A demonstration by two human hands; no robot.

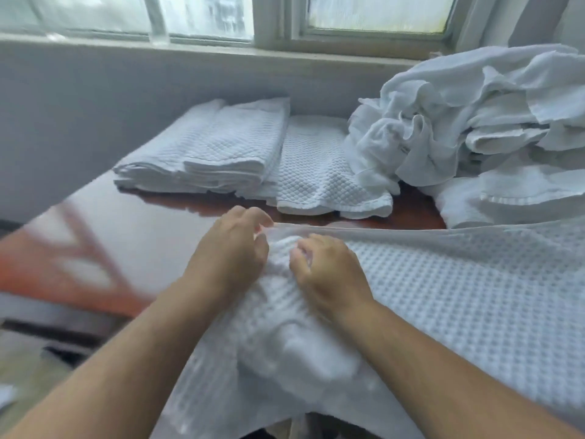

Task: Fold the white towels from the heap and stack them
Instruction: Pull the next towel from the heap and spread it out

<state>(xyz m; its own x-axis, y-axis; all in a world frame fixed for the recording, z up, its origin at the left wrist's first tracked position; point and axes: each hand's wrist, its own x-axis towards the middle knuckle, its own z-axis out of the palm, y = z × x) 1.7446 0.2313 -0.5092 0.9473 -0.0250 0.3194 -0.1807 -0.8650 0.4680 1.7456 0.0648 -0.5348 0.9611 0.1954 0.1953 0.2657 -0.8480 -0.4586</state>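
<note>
A white waffle-weave towel (459,293) lies spread over the near right of the reddish-brown table (152,236) and hangs off its front edge. My left hand (234,245) pinches the towel's far hem at its left end. Beside it, my right hand (326,270) grips a bunched part of the same towel. Behind them lie a stack of folded white towels (215,150) and one more folded towel (316,172) to its right. The heap of crumpled white towels (474,115) rises at the back right.
A grey wall and a window sill (190,49) run behind the table. Another rolled or folded white cloth (512,198) lies at the right under the heap. The floor shows at the lower left.
</note>
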